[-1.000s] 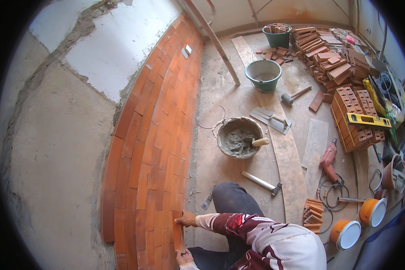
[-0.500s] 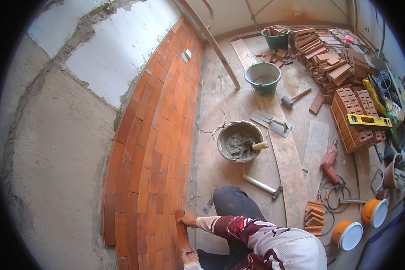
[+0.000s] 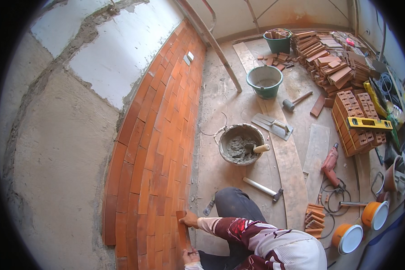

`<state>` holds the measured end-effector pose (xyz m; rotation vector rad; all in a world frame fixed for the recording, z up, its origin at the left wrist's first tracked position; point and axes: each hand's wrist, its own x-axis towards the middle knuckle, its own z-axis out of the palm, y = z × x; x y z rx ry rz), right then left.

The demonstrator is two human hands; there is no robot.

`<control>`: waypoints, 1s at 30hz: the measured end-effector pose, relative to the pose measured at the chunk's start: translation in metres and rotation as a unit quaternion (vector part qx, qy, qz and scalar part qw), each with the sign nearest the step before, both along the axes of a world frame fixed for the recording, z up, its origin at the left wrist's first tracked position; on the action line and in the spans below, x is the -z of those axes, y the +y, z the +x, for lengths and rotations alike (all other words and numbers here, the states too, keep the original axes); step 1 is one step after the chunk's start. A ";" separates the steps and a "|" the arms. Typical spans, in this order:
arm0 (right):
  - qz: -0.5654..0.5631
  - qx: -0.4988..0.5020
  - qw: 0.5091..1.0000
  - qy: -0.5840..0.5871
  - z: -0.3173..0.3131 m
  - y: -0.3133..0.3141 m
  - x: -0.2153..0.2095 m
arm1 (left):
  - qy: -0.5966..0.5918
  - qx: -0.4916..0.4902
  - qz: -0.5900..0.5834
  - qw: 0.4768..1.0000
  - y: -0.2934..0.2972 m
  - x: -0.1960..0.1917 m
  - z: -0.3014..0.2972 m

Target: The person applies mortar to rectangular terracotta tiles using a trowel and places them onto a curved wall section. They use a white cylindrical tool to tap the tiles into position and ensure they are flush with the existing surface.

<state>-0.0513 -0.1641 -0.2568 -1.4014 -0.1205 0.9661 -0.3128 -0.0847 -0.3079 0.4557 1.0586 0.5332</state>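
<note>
A thin terracotta brick tile (image 3: 183, 231) spans my two hands at the foot of the wall tiling (image 3: 153, 180). My right hand (image 3: 190, 219) is closed on its far end, and my left hand (image 3: 191, 256) pinches the near end. Whether the tile's back touches the wall is hidden. Beside my bent knee, a small flat-bladed scraper (image 3: 209, 206) lies on the floor. A bucket of grey mortar (image 3: 239, 144) stands farther off, with a wooden-handled trowel (image 3: 261, 148) stuck in it. A hammer (image 3: 263, 188) lies between bucket and knee.
A green bucket (image 3: 264, 81), a rubber mallet (image 3: 297, 101) and a flat steel trowel (image 3: 272, 125) are beyond the mortar. At right are stacked tiles (image 3: 326, 65), hollow bricks (image 3: 348, 121), a yellow level (image 3: 369, 123), a red drill (image 3: 330, 164) and orange tubs (image 3: 348, 238). A slanting pole (image 3: 213, 45) crosses the far floor.
The view has shifted slightly, so the surroundings sit a little lower. Both hands keep their hold on the tile, which has hardly moved.
</note>
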 end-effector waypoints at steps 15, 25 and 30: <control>0.005 0.001 1.000 -0.010 0.000 0.009 0.013 | 0.033 -0.019 -0.016 0.999 -0.022 -0.015 0.014; -0.046 0.011 0.998 -0.050 0.001 0.003 0.019 | 0.035 -0.008 -0.028 0.999 -0.034 -0.007 0.018; 0.020 -0.002 1.000 -0.013 -0.009 0.007 0.014 | 0.044 -0.020 -0.006 0.999 -0.043 -0.011 0.005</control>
